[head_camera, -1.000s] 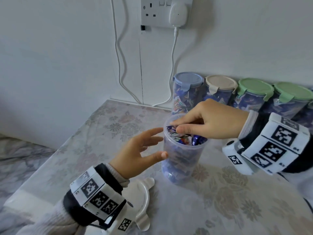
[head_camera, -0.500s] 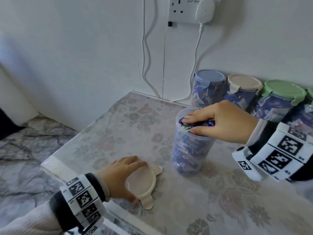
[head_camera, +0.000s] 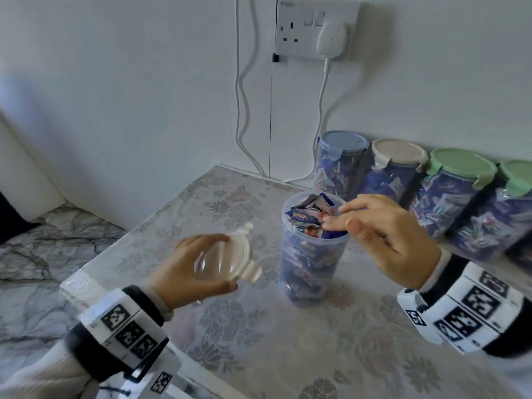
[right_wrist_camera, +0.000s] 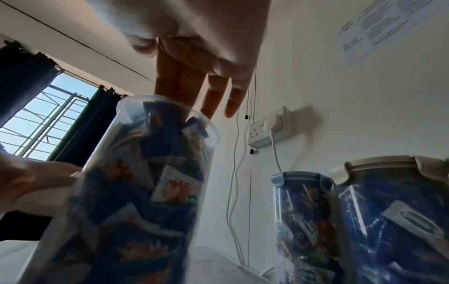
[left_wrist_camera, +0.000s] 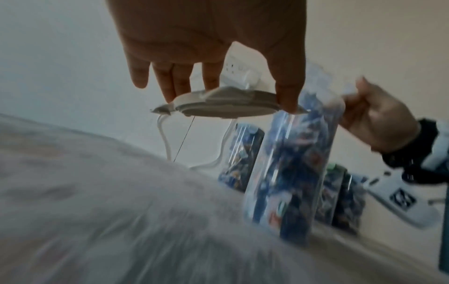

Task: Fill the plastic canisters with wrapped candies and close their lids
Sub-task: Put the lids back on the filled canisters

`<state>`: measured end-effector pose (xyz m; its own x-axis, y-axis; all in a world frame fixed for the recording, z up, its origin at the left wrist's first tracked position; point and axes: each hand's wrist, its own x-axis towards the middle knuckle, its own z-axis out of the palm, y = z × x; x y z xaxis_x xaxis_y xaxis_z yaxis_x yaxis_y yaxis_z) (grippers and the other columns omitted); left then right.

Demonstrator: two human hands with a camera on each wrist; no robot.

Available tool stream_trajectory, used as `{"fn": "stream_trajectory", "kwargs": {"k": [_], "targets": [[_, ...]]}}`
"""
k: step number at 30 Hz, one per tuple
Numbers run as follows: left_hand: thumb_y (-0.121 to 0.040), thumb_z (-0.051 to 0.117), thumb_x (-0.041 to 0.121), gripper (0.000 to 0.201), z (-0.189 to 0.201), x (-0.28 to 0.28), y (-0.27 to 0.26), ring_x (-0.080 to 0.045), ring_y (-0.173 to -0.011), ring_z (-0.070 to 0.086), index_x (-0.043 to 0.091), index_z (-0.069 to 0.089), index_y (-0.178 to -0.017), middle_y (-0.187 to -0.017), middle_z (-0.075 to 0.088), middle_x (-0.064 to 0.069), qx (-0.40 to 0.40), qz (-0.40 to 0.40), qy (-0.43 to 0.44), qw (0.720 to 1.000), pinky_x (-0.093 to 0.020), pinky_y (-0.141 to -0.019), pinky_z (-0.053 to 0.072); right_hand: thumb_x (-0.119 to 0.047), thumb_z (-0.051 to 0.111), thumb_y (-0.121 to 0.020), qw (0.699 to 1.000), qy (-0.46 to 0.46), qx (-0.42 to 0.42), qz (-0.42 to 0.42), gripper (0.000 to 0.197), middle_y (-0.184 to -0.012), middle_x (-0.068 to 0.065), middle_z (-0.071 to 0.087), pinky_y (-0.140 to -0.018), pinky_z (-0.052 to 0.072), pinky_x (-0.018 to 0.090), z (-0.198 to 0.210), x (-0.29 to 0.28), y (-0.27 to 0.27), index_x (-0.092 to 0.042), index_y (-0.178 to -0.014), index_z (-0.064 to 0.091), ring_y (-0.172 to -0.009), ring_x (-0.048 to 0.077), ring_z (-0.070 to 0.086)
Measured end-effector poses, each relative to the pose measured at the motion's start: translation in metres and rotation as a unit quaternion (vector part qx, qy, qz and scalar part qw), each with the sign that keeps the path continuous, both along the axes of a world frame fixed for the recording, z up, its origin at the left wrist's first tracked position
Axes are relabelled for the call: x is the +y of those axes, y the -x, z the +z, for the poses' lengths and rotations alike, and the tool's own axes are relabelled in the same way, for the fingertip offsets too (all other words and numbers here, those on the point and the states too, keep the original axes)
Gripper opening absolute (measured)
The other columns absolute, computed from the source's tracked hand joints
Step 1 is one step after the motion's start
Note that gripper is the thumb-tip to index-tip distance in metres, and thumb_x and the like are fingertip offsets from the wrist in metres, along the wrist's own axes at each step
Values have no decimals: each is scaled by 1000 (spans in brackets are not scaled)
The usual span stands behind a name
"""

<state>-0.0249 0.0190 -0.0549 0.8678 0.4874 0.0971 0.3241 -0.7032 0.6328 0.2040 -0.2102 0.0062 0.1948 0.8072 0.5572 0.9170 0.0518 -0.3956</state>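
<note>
Canister [head_camera: 312, 251] standing brimful, lidless | left hand [head_camera: 187, 272] gripping lid [head_camera: 227, 254] beside canister | right hand [head_camera: 388, 234] hovering spread over canister rim | four lidded canisters [head_camera: 397, 174] standing behind canister

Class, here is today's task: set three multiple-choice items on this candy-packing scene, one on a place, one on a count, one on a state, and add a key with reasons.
1. Where is the loose lid?
A. on the table
B. in the left hand
C. on the open canister

2. How many closed canisters have green lids?
A. two
B. none
C. four

3. What state is the open canister in?
A. empty
B. lying on its side
C. upright and full of candies

Key: 1 B, the fingers grip its rim above the table; 2 A, two green lids show at the wall; 3 C, wrappers reach its rim.
</note>
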Motion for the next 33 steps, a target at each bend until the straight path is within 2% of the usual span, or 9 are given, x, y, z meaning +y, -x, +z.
{"fn": "stream_trajectory", "kwargs": {"k": [4,9,12,16,20,23,26,29,33], "targets": [[-37,68,78,83,51,-8,-20,2,-96,55,50,48,-113,-125,50,8,-134,1,67,989,-7,-62,48,-49,27,-99,995,-51,85,22,47,-107,-6,70,-97,41,31,3,-1,3,-27,-105,68,-111,12,58],[-50,73,62,77,96,-30,-56,-8,-81,57,42,53,-121,-118,48,18,-137,-77,80,984,-17,-42,43,-28,27,-98,975,-152,165,-3,46,-115,3,66,-99,40,25,11,-6,-1,-5,-106,66,-115,13,58],[-56,75,65,78,99,-43,-83,-5,-103,49,39,52,-126,-116,49,16,-65,-116,-47,990,-14,-61,43,-30,27,-98,967,-180,179,-37,48,-115,3,65,-98,41,23,15,-11,-6,-2,-108,64,-116,13,58],[-46,58,77,86,90,-48,-109,-11,-116,46,38,53,-124,-123,51,11,-33,-152,-42,987,-37,-100,41,-38,29,-100,965,-186,176,-58,47,-116,-1,67,-94,43,25,16,-14,-9,-9,-111,64,-114,14,59],[-43,62,76,100,80,-45,-112,-10,-126,39,41,38,-134,-138,41,7,-75,-187,-19,979,-37,-108,34,-40,36,-97,972,-143,169,-72,38,-116,1,67,-94,45,38,19,-14,-8,-21,-118,61,-110,23,60],[-38,64,84,115,64,-43,-103,-2,-132,29,46,16,-136,-144,28,14,-162,-178,76,968,-15,-107,26,-46,44,-87,985,-45,152,-70,40,-126,-19,57,-99,38,21,27,-6,-5,-33,-124,53,-120,1,49],[-35,72,78,131,40,-48,-93,10,-132,24,41,5,-141,-144,23,14,-221,-145,184,947,-2,-99,27,-58,52,-76,990,74,111,-48,57,-131,-18,52,-100,29,8,35,4,-5,-42,-130,44,-123,-4,42],[-32,77,72,136,20,-56,-85,14,-129,26,45,-3,-138,-145,22,13,-226,-111,222,942,-3,-95,33,-64,56,-68,983,176,59,-16,71,-140,-24,39,-105,19,6,41,17,-4,-49,-133,32,-131,-1,32],[-41,85,45,127,1,-62,-89,5,-121,46,44,-3,-133,-130,47,20,-231,-96,266,931,-17,-99,37,-65,61,-61,968,248,32,14,73,-146,-14,37,-114,19,26,50,32,0,-59,-127,30,-137,1,24]]}}
